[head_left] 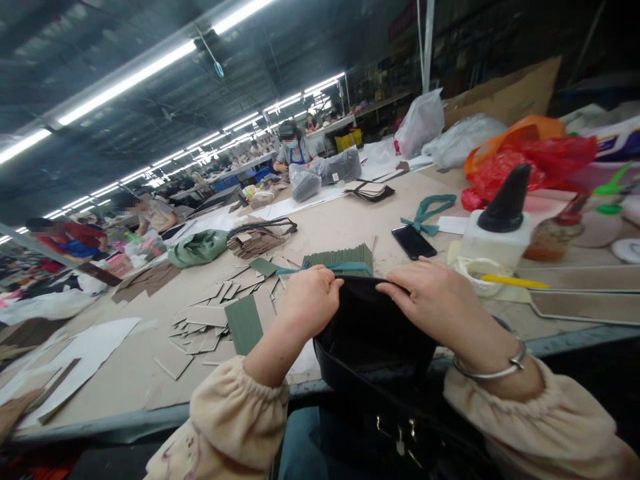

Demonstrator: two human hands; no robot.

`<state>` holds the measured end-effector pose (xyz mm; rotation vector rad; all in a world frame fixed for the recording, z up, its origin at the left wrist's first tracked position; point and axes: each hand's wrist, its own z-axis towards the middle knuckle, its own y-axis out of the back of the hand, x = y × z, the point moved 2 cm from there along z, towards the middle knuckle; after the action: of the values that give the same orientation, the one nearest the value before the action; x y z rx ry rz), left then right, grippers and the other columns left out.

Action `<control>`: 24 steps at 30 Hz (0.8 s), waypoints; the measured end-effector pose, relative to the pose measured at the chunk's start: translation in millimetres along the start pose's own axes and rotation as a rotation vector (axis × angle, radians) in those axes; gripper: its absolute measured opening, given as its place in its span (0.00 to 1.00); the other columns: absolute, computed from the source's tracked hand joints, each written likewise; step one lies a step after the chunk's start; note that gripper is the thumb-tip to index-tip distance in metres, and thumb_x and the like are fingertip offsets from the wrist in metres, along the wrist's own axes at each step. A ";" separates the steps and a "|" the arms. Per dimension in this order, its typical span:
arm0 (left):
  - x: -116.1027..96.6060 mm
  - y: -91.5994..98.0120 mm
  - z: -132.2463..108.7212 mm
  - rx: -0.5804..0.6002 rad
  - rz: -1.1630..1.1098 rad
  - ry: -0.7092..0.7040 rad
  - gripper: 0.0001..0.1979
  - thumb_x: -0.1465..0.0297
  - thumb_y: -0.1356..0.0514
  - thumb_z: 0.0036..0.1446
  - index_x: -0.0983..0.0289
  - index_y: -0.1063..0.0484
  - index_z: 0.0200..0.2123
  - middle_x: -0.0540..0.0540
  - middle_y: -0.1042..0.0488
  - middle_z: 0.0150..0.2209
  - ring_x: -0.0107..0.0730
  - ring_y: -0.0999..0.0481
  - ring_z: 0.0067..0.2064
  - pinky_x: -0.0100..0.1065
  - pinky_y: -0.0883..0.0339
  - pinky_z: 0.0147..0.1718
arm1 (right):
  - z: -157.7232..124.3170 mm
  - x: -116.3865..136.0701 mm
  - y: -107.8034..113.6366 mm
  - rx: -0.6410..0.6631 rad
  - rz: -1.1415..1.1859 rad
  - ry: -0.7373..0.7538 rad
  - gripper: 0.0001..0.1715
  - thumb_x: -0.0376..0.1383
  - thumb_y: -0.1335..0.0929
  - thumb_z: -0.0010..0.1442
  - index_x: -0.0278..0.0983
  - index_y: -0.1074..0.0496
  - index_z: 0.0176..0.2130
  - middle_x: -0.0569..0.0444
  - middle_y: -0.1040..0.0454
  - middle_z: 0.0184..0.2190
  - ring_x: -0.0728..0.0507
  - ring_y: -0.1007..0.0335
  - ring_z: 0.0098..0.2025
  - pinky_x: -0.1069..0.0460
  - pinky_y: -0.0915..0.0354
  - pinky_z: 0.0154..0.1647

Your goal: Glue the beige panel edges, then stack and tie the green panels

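Note:
A black bag (375,333) with small gold-coloured metal fittings hangs open at the table's front edge. My left hand (315,300) pinches its upper rim on the left, and my right hand (430,300) pinches the same rim on the right. Between the two hands the rim is stretched, and the dark inside faces me. Just behind it stands a row of green pieces (345,257) with a teal strip across it. Loose grey-green flat pieces (205,317) lie scattered left of my left hand. Beyond my right hand lies a black phone (414,241).
At the right stand a white bottle with a black cap (497,233), a tape roll (480,277) and red plastic bags (530,160). A green bundle (199,248) and brown pieces (253,241) lie at left centre. People work farther back.

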<state>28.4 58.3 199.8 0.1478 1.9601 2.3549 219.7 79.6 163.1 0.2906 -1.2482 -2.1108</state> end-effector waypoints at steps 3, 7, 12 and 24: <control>-0.5 -0.6 -1.0 -0.007 -0.012 -0.007 0.15 0.65 0.48 0.62 0.63 0.26 0.28 0.55 0.23 0.34 0.36 0.24 0.36 0.34 0.35 0.36 | 4.2 4.1 6.8 0.051 -0.053 0.017 0.15 0.41 0.35 0.64 0.39 0.27 0.28 0.54 0.22 0.27 0.43 0.28 0.33 0.47 0.42 0.46; 0.7 -0.5 -1.8 -0.011 -0.042 0.010 0.15 0.65 0.48 0.62 0.64 0.25 0.30 0.57 0.23 0.35 0.39 0.24 0.37 0.36 0.33 0.37 | 21.7 11.3 14.1 0.199 -0.169 0.003 0.18 0.44 0.36 0.63 0.39 0.26 0.28 0.51 0.23 0.26 0.42 0.26 0.31 0.50 0.42 0.32; 5.8 1.1 -4.4 0.017 -0.107 0.016 0.15 0.66 0.48 0.61 0.66 0.23 0.32 0.62 0.23 0.37 0.43 0.23 0.39 0.40 0.33 0.39 | 49.6 26.2 9.2 0.403 -0.124 0.101 0.17 0.44 0.36 0.63 0.38 0.24 0.31 0.48 0.21 0.29 0.41 0.25 0.34 0.51 0.41 0.30; 15.2 21.0 -33.8 -0.043 -0.284 -0.072 0.15 0.61 0.45 0.58 0.63 0.23 0.28 0.59 0.22 0.34 0.40 0.23 0.41 0.37 0.32 0.43 | 51.0 62.2 13.6 0.529 -0.110 0.189 0.16 0.37 0.40 0.64 0.36 0.25 0.39 0.45 0.21 0.35 0.42 0.25 0.39 0.52 0.38 0.36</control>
<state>9.3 23.3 214.8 -0.0454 1.7642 2.1760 153.1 71.0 209.5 0.7837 -1.6869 -1.7546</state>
